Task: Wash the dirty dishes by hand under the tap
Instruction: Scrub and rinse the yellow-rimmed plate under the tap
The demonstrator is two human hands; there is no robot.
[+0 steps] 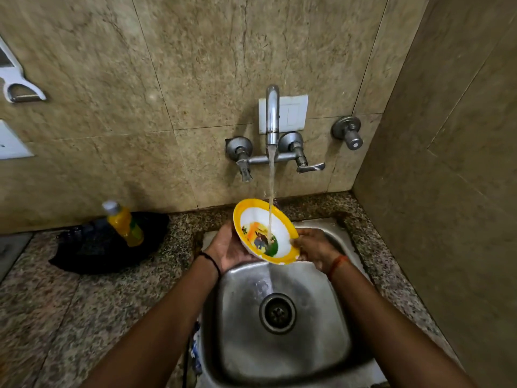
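A white bowl with a yellow rim and a colourful picture inside is held tilted over the steel sink. Water runs from the wall tap straight into the bowl and spills off its lower edge into the basin. My left hand grips the bowl from underneath on its left side. My right hand holds the bowl's right rim with the fingers curled at the edge. The underside of the bowl is hidden.
A bottle of yellow liquid stands on a black cloth or bag on the speckled granite counter to the left. Two tap handles flank the spout, and another valve sits to the right. A tiled side wall closes off the right.
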